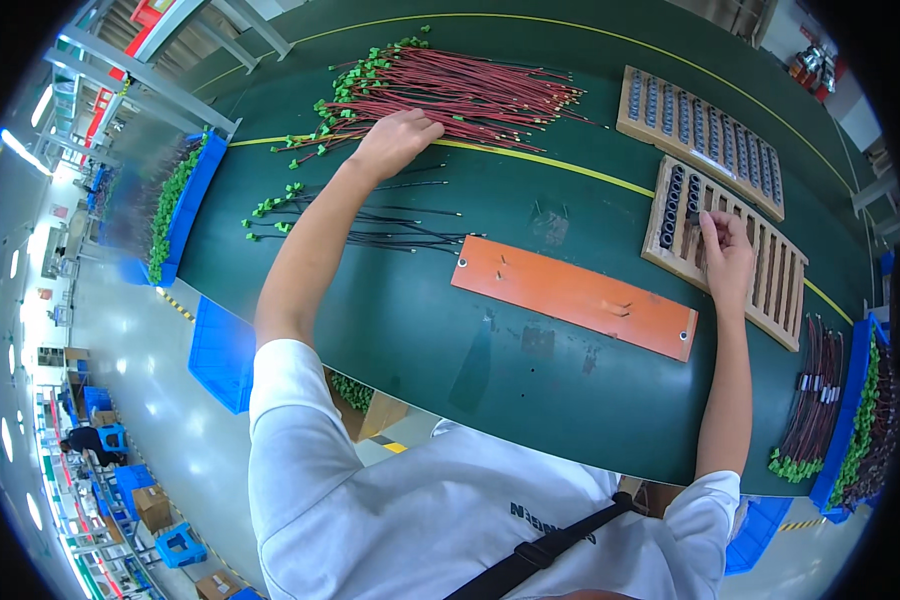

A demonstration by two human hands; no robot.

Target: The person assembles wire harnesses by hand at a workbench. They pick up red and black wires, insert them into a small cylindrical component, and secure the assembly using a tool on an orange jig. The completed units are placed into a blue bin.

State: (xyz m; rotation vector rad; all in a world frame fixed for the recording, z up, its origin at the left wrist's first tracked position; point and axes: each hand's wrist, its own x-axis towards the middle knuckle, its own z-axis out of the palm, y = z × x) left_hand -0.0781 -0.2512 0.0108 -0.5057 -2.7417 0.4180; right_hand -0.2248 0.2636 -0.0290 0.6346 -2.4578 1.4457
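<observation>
My left hand [398, 143] is at the near edge of a pile of red wires [470, 90] with green connectors [368, 72] on their left ends. Its fingers are curled together on the wires; what is between them is hidden. My right hand [730, 255] is over a slotted wooden rack [760, 245], thumb and fingers pinched at a dark round part beside the second filled column. Dark round parts [672, 205] fill the rack's left columns. Between my arms lies an orange board [570, 295] with small metal pins. Black wires [400, 232] with green connectors are spread left of it.
Behind the slotted rack stands a second wooden rack [705, 125], full of round parts. Bundled dark red wires [813, 400] lie at the right. Blue bins with green connectors stand at the left [192, 205] and right [838, 440] table ends. A metal frame [150, 80] rises far left.
</observation>
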